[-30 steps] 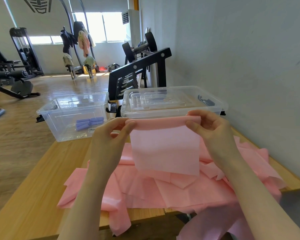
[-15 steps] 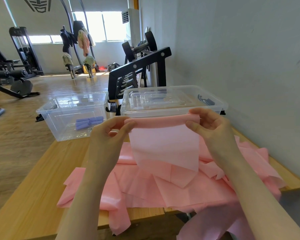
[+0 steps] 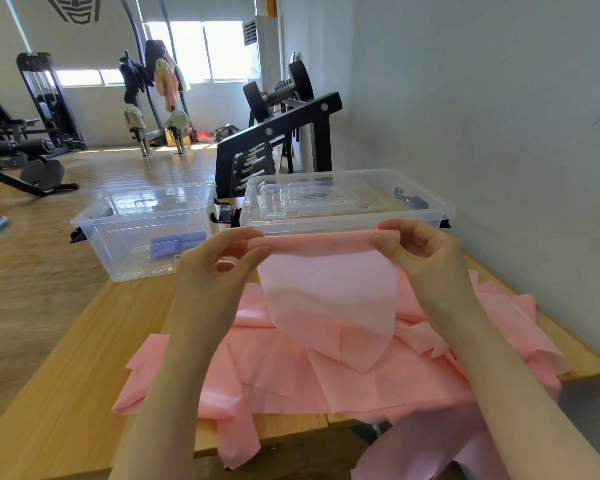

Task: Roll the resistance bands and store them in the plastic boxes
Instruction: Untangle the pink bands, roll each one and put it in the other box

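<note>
My left hand and right hand hold a band above the heap on the table; behind it, the open box sits left of the lidded box.

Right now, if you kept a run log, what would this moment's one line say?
step: rolling | left hand, right hand: pinching rolled top edge of pink resistance band | open box: purple rolls inside | lidded box: shut

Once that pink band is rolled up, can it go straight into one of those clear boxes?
Not the nearer box: its lid is on. The open box, left of it, holding purple rolls, has nothing visible blocking it from the pink band.
</note>
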